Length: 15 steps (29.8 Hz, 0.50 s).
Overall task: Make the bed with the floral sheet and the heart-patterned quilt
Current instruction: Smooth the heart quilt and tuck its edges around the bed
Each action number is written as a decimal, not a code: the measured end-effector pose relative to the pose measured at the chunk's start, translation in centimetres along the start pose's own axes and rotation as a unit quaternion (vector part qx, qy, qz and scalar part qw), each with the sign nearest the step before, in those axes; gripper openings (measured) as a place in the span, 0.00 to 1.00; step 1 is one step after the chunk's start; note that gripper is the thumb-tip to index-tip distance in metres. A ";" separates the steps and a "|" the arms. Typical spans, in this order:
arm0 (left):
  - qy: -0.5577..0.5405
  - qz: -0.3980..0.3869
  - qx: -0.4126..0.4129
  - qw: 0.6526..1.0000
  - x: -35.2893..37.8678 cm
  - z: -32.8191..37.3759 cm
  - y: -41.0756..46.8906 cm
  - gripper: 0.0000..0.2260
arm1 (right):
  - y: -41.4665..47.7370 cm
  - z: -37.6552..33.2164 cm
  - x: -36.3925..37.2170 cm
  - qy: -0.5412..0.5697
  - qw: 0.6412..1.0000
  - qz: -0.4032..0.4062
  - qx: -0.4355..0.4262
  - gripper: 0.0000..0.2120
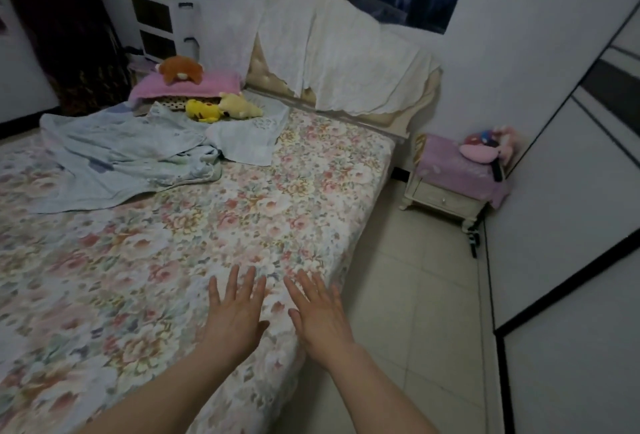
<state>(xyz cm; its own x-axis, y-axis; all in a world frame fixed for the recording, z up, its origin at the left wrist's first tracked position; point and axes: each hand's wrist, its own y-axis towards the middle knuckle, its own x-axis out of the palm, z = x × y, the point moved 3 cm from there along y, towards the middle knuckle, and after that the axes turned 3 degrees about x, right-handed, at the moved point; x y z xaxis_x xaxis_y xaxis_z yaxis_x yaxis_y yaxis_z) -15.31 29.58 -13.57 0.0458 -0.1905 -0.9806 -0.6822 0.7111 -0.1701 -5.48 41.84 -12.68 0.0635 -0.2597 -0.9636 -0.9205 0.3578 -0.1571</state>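
Note:
The floral sheet (214,226) lies spread over the mattress, pink and cream flowers on a pale ground. My left hand (235,312) and my right hand (320,316) are side by side near the bed's right edge, palms down, fingers straight and spread over the sheet. Neither holds anything. A pale blue quilt (128,160) lies crumpled on the far left half of the bed; its pattern is too faint to make out. A white cloth (249,139) lies beside it.
Two yellow plush toys (221,109) lie near the headboard (346,63), and a brown plush (181,69) sits on a pink pillow (180,87). A nightstand (450,188) with pink toys stands at the right. Tiled floor (415,295) runs between bed and wardrobe (571,226).

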 end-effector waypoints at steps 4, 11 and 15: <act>0.040 -0.005 0.030 0.999 -1.3 3.5 5.0 0.35 | 2.5 4.1 -1.3 0.022 1.000 0.011 0.019 0.26; 0.083 0.001 0.081 0.993 -5.1 13.8 15.9 0.36 | 6.4 17.9 -4.0 0.062 0.996 0.031 0.065 0.26; 0.101 -0.014 0.102 0.990 -7.5 18.5 21.2 0.35 | 9.4 25.4 -5.2 0.073 0.993 0.032 0.093 0.26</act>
<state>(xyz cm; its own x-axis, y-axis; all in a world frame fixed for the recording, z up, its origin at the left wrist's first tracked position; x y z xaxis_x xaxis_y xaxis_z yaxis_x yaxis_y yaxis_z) -16.66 58.59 -11.66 -0.0983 -0.3284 -0.9394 -0.5197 0.8220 -0.2329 -4.64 69.28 -14.67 -0.0616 -0.3527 -0.9337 -0.8330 0.5336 -0.1466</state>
